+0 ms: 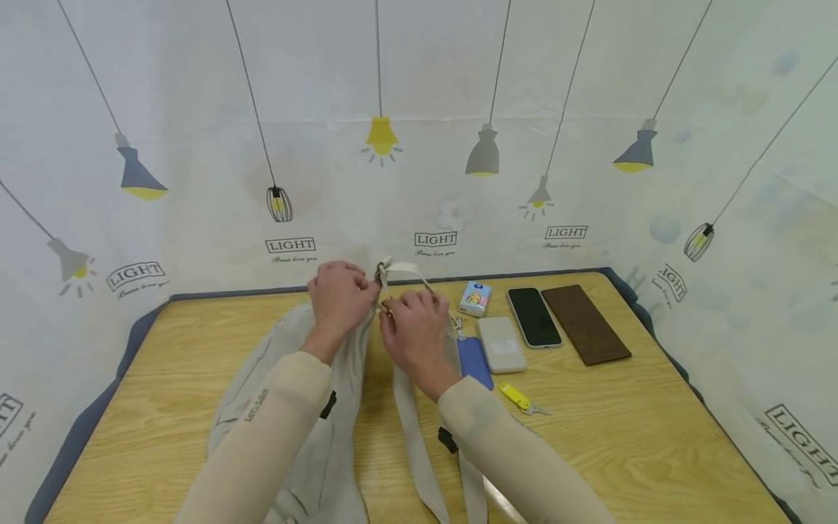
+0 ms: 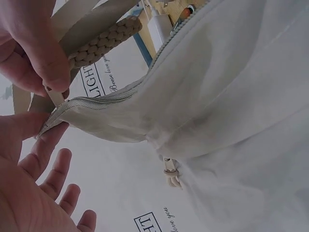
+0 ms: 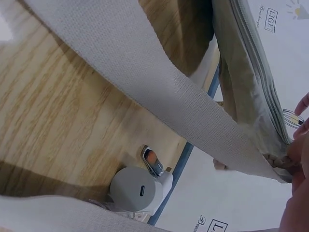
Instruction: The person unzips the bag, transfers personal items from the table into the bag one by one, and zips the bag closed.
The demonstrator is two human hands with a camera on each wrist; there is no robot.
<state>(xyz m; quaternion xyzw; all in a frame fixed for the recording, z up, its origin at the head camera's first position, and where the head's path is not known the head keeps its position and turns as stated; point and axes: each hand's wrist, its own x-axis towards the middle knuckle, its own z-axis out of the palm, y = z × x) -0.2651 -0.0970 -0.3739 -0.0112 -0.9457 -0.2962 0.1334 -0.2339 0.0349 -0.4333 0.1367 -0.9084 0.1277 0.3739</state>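
A pale grey fabric bag with a long zipper hangs from both hands over the table. My left hand pinches the bag's edge at one end of the zipper between thumb and forefinger; its other fingers spread loosely in the left wrist view. Close beside it, my right hand pinches a small light tab at the zipper. A wide woven strap droops below the right hand. A braided cord shows by the right hand in the left wrist view.
Right of the bag lie a blue card holder, a white power bank, a small cartoon-print packet, a smartphone, a brown wallet and a key with a yellow tag. A printed cloth wall stands behind the table.
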